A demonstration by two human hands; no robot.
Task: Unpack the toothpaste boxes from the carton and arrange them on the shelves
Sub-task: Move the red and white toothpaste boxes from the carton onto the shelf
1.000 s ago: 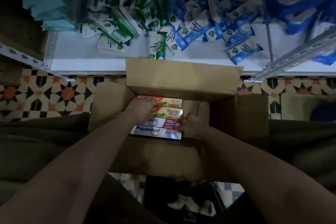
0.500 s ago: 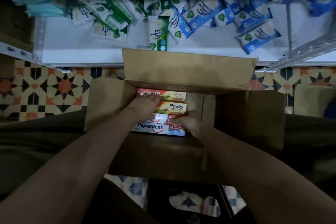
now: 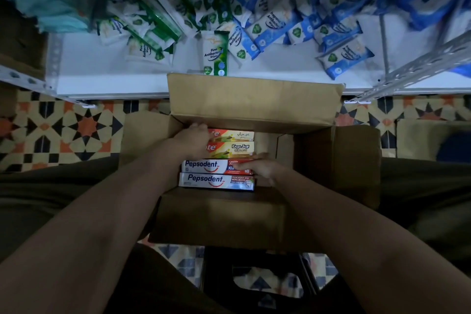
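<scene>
While hands (image 3: 226,153) grip toothpaste boxes (image 3: 216,166) — bare gap by carton's (image 3: 254,107) right wall.

The left hand (image 3: 192,139) has moved toward the far wall of the carton (image 3: 254,104) and now covers the left ends of the two Colgate boxes (image 3: 232,143). The upper Pepsodent box (image 3: 211,166) now shows its whole name. The right hand (image 3: 260,167) now lies on this box's right end.

two Colgate boxes (image 3: 233,141), two Pepsodent boxes (image 3: 211,173), one carton (image 3: 254,102)
</scene>
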